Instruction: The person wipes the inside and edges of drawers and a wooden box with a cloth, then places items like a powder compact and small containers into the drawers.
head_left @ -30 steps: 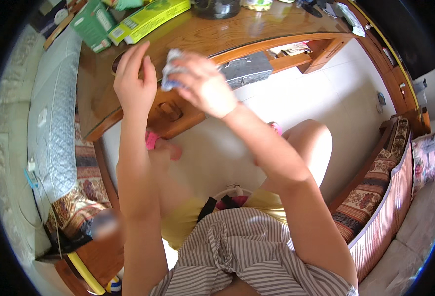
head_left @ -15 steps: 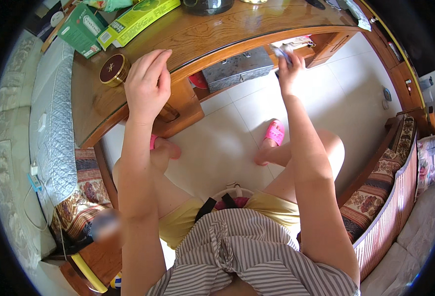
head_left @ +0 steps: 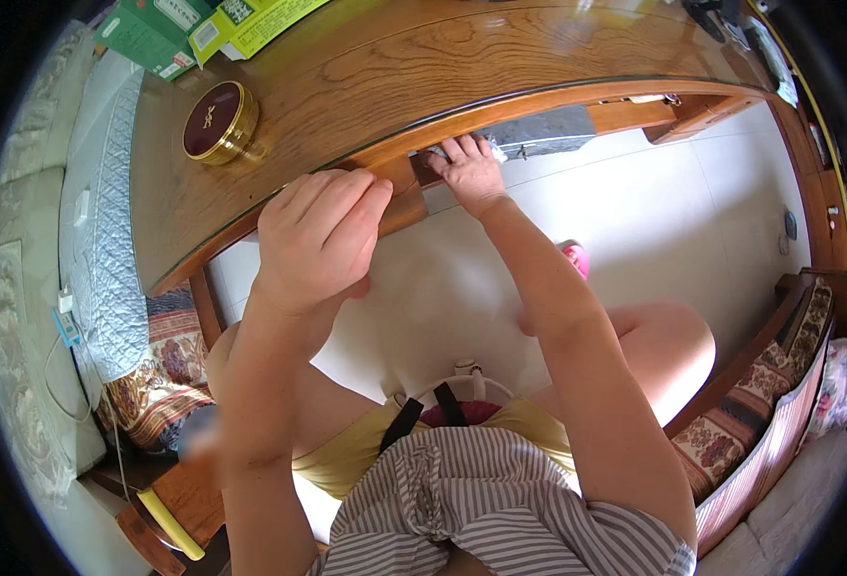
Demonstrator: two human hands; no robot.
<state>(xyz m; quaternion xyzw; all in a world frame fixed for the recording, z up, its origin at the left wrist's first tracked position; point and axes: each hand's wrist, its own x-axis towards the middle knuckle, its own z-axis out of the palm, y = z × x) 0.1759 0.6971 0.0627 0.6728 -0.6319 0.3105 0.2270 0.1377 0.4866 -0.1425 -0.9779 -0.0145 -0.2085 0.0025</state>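
My left hand is at the desk's front edge, its fingers curled and pressed together; anything inside them is hidden. Past that edge and lower down, my right hand presses its fingers onto a white crumpled wad, which shows only in part beyond the fingertips. Right beside that hand is a grey box with a latch, partly covered by the desk. A round gold case with a dark red lid sits on the desktop, left of my left hand.
A green box and a yellow-green box stand at the desk's far left. Pale floor tiles lie below. Patterned cushioned seats flank me, the right one nearer my knee. A white-rimmed bin stands between my thighs.
My right hand has moved left and inward with the white wad, from beyond the grey box to its near left end. My left hand has shifted right and nearer. The view has turned.
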